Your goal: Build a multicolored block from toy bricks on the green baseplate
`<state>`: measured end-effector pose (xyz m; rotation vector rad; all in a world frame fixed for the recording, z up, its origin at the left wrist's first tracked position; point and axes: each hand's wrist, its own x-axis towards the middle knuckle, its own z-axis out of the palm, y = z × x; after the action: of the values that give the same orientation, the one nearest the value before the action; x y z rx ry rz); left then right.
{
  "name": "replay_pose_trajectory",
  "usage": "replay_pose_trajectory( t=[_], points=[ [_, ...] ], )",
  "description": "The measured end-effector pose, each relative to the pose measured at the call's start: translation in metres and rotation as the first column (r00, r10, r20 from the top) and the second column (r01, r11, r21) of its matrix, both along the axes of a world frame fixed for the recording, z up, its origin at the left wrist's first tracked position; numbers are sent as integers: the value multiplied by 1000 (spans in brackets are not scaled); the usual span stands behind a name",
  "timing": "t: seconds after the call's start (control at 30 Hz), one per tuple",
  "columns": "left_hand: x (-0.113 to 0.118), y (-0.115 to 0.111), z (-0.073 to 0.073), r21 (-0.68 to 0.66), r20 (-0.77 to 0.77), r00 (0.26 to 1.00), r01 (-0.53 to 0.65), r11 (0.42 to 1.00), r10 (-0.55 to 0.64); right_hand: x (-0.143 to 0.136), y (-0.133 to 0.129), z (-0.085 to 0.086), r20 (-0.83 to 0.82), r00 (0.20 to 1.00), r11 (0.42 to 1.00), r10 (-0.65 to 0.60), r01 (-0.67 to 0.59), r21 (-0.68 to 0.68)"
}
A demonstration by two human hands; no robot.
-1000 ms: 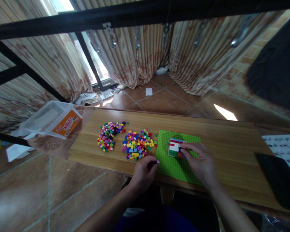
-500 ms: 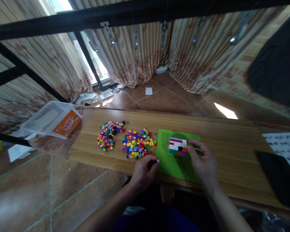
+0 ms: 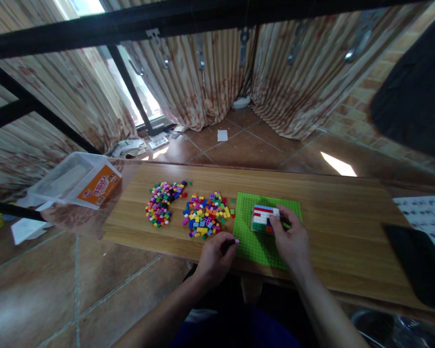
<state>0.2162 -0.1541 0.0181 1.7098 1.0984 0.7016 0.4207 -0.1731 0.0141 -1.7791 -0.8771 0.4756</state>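
A small block built of toy bricks (image 3: 262, 218), with white, red, green and blue ones showing, stands on the green baseplate (image 3: 251, 249). My right hand (image 3: 292, 237) has its thumb and fingers closed around the block's right end and covers that part. Near the baseplate's left front corner, my left hand (image 3: 217, 253) pinches a small pink brick (image 3: 236, 241) at its fingertips. Just beyond that hand lies a pile of mixed loose bricks (image 3: 203, 215).
Another heap of smaller bricks (image 3: 159, 205) lies farther left on the wooden table (image 3: 333, 227). A clear plastic box (image 3: 63, 186) with an orange label stands at the left end. At the right end are a black flat object (image 3: 416, 266) and a printed sheet (image 3: 425, 217).
My right hand has moved left from beside the brick block onto its right end. My left hand stays in place with the pink brick.
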Motion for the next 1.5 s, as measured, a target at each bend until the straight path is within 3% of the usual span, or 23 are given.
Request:
replay_pose_trajectory(
  t=[0.33,0.43,0.57,0.67,0.77,0.93,1.1,1.3,1.4,1.5],
  points=[
    [1,0,2,-48,39,999,-12,999,14,-1,6,0,-24,999,999,-28,27,-26],
    [2,0,5,-112,88,995,-30,993,40,0,1,7,-85,996,999,-32,33,21],
    [7,-4,18,-243,184,978,-52,969,98,-7,-20,21,-53,990,986,-134,138,91],
    [12,-10,33,-371,249,960,-25,928,125,-26,-41,27,-107,993,998,43,-39,45],
    [14,-16,47,-443,292,948,18,896,125,-54,-56,32,-227,949,973,217,-228,-24],
    [10,-28,53,-481,300,945,31,876,131,-82,-62,40,-332,923,981,194,-192,37],
    [11,-41,44,-526,347,881,-102,845,322,-94,-61,38,-311,921,972,235,-231,51],
    [-10,-25,37,-629,397,740,-210,748,542,-103,-48,23,-397,911,994,108,-92,59],
    [-30,-13,35,-672,433,728,-132,728,532,-98,-29,18,-239,949,978,207,-206,29],
    [-39,-10,34,-678,478,732,-44,734,485,-97,-5,14,96,945,950,313,-310,-46]
  ],
)
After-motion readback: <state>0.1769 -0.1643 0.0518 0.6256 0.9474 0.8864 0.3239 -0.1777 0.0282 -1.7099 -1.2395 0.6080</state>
